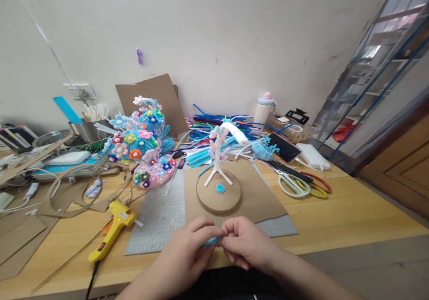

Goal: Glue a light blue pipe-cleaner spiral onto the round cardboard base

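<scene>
My left hand (187,251) and my right hand (246,242) meet at the near edge of the table, fingers pinched together on a short blue pipe cleaner piece (211,242) between them. Just beyond them lies a round cardboard disc (218,197) with a small blue coil (220,188) on it and a white and pink pipe-cleaner tree (217,157) standing upright on it. The disc rests on a brown cardboard sheet (261,202) over a grey cutting mat (157,219).
A yellow glue gun (112,231) lies to the left. Flower-covered pipe-cleaner models (140,143) stand behind it. A heap of coloured pipe cleaners (214,132), scissors (295,184), a phone (284,147) and a bottle (264,108) sit farther back. Cardboard scraps (20,242) lie far left.
</scene>
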A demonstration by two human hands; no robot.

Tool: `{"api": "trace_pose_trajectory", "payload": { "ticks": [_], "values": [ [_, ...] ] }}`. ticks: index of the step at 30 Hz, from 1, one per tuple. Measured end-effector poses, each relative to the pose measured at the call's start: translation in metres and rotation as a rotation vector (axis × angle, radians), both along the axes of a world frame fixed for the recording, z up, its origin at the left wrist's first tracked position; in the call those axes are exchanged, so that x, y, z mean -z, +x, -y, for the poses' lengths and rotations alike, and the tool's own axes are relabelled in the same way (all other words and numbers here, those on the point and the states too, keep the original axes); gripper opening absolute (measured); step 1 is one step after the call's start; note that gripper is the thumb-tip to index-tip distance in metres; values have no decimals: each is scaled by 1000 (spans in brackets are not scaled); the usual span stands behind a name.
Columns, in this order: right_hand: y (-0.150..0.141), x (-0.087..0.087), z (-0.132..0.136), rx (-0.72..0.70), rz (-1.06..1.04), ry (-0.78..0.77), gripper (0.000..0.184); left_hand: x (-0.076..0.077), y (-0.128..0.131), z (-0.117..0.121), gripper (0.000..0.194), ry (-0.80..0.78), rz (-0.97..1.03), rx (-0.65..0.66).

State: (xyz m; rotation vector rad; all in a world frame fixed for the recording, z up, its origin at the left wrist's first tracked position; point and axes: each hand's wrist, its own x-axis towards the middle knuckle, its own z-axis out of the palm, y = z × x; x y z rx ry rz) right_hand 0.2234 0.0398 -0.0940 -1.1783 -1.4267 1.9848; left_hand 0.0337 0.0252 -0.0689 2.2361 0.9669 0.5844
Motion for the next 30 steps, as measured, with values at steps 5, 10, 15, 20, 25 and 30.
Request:
{"api": "trace_pose_trajectory", "payload": {
  "ticks": [5, 10, 15, 20, 25, 30],
  "values": [
    [2, 3, 1, -26, -21, -31, 9, -1, -3, -1, 30, 79, -112, 24],
    [3, 2, 1, 2, -36, -58, 14, 14, -6, 1, 13, 107, -144, -75],
    [4, 0, 0, 9, -30, -67, 15, 29, -8, 1, 11, 231, -191, -127],
    [2, -1, 0, -16, 1, -37, 14, 31, -3, 1, 11, 302, -211, -162],
    [0, -1, 0, -29, 3, -1, 20, 30, 0, 3, 9, 356, -253, -168],
    [1, 4, -2, 1, -119, -183, 16, 30, 1, 4, 9, 427, -278, -98]
  ]
}}
